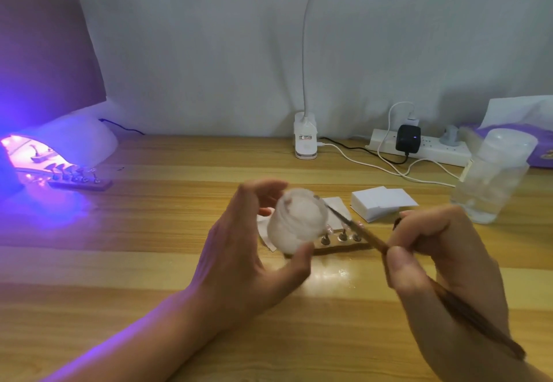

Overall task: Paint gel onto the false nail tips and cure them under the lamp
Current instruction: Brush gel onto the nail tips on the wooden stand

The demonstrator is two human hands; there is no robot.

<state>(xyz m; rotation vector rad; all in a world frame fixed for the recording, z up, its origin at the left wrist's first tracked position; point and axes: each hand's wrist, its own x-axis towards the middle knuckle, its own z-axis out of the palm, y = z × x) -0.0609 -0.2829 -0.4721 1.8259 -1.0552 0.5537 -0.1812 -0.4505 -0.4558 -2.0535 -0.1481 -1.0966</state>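
The left hand [245, 262] is clasping the light, probably slick gel jar [294, 223] by its sides with curled fingers, while the right hand [443, 268] is pinching the stiff brush [371, 236], its tip meeting the jar's rim at two o'clock.

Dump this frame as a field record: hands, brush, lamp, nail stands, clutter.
left hand: holds a small white jar, tilted
right hand: grips the brush, tip at the jar's rim
lamp: far left, glowing purple
far stand: at the lamp's mouth, carrying nail tips
near stand: on the table behind the jar
clutter: pad stack, clear bottle, power strip
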